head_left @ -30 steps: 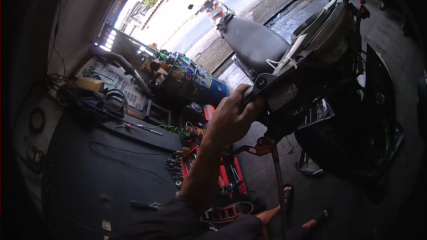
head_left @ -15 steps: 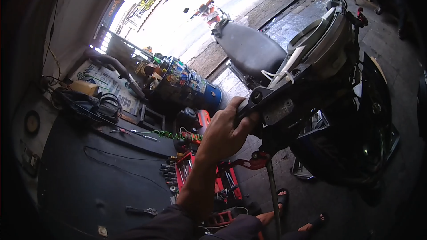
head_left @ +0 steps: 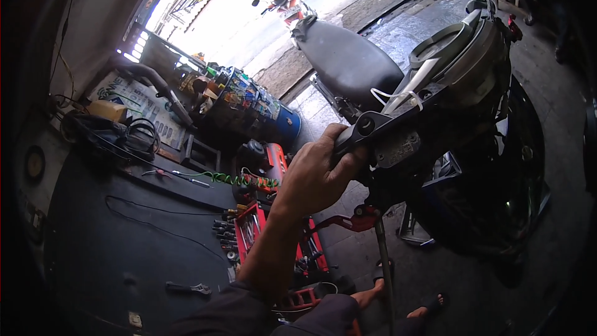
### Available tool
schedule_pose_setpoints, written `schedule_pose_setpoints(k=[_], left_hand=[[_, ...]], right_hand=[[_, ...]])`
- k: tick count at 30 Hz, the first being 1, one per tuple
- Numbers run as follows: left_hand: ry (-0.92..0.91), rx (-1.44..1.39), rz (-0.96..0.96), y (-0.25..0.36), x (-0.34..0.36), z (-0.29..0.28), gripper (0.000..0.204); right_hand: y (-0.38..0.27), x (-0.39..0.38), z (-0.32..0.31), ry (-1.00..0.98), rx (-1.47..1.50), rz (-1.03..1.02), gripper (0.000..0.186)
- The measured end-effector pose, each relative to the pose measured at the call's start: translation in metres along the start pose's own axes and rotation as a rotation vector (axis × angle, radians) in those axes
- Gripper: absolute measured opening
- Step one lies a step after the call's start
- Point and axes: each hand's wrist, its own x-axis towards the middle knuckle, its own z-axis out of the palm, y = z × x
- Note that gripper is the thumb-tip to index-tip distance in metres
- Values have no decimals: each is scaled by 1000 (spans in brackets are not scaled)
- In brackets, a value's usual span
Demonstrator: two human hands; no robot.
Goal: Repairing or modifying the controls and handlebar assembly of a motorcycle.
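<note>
My left hand [head_left: 317, 171] reaches up from the lower edge, its fingers wrapped round the end of a black motorcycle part with a round hole [head_left: 365, 126]. The thumb lies on the near side of that part. It joins the stripped front of a motorcycle [head_left: 491, 211], with a round grey housing [head_left: 435, 43] and a pale bar above. Below my hand, a red lever [head_left: 357, 221] sits beside an upright metal rod [head_left: 383, 255]. What my fingertips touch underneath is hidden. My right hand is out of view.
A black seat [head_left: 348, 56] lies beyond the part. Left of my forearm stand a red tool tray [head_left: 249, 227], a dark bench top [head_left: 137, 230] with a wrench [head_left: 186, 289], and a blue drum [head_left: 289, 126]. An orange motorcycle [head_left: 287, 9] is parked outside.
The view has shifted slightly, so most of the surroundings appear a little further left. My left hand keeps its hold on the black part.
</note>
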Motion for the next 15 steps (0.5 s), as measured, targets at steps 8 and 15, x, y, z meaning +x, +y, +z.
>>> schedule_pose_setpoints(k=[8,15], left_hand=[[22,128,41,-8,4,-2,35],[23,151,-28,3,-4,0,37]], right_hand=[[6,-5,15,204,564,143,51],[1,-5,24,87,502,66,49]])
